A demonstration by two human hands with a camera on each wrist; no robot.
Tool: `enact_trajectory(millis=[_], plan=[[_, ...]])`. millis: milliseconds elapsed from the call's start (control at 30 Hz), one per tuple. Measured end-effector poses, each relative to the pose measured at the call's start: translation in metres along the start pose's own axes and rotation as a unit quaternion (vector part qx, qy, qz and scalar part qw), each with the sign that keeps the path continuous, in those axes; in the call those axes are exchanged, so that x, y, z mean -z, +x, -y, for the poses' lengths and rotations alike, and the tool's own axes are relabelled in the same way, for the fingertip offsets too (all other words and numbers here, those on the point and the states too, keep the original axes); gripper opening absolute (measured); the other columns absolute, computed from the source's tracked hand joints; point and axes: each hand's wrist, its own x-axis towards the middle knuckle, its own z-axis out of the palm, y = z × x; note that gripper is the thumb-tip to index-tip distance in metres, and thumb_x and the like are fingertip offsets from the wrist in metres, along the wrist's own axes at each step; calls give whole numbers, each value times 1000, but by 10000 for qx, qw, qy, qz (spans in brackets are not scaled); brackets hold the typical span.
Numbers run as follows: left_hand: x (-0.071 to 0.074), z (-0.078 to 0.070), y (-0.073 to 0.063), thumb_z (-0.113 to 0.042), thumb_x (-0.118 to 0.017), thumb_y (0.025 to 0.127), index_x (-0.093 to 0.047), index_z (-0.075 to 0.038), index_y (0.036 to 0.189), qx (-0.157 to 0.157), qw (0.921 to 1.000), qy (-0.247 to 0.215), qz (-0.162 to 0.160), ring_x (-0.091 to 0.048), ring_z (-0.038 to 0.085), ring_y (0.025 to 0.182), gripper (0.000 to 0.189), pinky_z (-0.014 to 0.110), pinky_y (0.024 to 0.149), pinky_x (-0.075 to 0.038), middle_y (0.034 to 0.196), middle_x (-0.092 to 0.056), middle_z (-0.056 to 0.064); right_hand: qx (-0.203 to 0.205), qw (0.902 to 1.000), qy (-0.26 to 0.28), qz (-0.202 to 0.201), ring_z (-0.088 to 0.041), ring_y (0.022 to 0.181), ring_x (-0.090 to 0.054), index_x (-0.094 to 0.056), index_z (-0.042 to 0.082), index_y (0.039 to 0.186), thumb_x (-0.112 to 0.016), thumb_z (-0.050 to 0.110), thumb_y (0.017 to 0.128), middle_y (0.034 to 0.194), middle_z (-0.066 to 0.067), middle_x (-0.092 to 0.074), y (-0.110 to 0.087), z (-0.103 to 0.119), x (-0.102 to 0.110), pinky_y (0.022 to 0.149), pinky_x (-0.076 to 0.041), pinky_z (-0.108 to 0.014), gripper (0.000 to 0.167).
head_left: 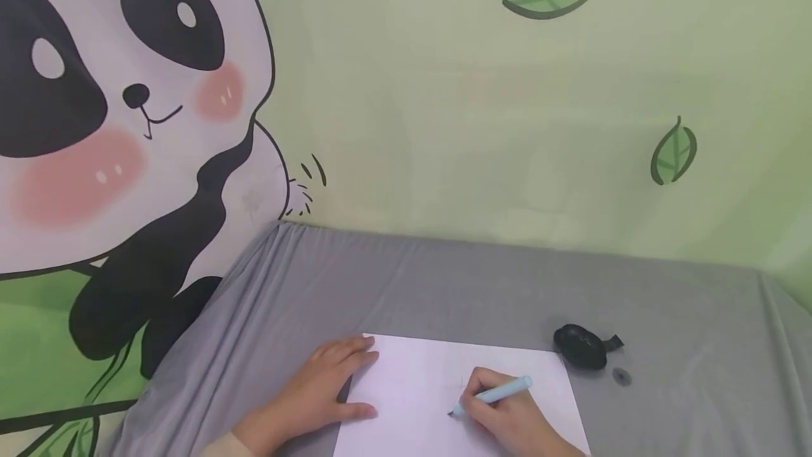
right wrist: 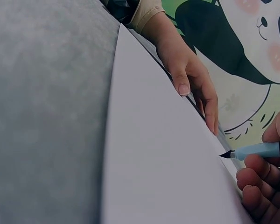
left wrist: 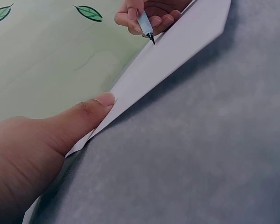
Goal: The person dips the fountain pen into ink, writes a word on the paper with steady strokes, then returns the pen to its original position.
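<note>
A white sheet of paper [head_left: 406,386] lies on the grey cloth. My left hand [head_left: 320,386] rests at its left edge, thumb and fingers spread apart and touching the paper. In my right hand [head_left: 510,418] I hold a light blue fountain pen [head_left: 504,390] over the right half of the sheet. The dark nib points down and left, at or just above the paper; which of these I cannot tell. A few faint thin lines [head_left: 462,381] show above the nib. In the right wrist view the pen [right wrist: 259,150] is pinched between thumb and fingers.
Beyond the paper's upper right corner sits a black rounded object [head_left: 580,346] with a short tail-like end. Beside it lies a small dark disc [head_left: 622,376]. The grey cloth [head_left: 444,281] reaches back to a green wall [head_left: 431,104] with a painted panda [head_left: 190,132].
</note>
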Motion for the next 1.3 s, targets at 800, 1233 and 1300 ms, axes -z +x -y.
enact_trajectory(millis=[800,1233,1300], plan=[[0,0,1,-62,-64,80,-59,-10,129,105,9999,-78,106,-50,27,128,72,49,104,-40,139,-54,8,-1174,9869,192,-1092,-4,46,-41,-57,7,76,-64,11,88,54,1,-49,4,3,1,46,-37,-18,14],[1,0,1,-63,-63,80,-58,-10,130,86,9997,-149,152,-50,27,129,73,49,104,-40,141,-53,8,-1263,9834,172,-1290,-6,48,-45,-58,8,78,-65,13,88,55,-1,-53,5,5,3,48,-38,-18,13],[1,0,1,-63,-63,80,-58,-10,130,99,9997,-158,154,-49,27,130,73,49,105,-40,141,-53,8,-1289,9828,186,-1310,-6,48,-45,-59,8,78,-66,13,88,55,-1,-53,5,5,4,49,-38,-18,13]])
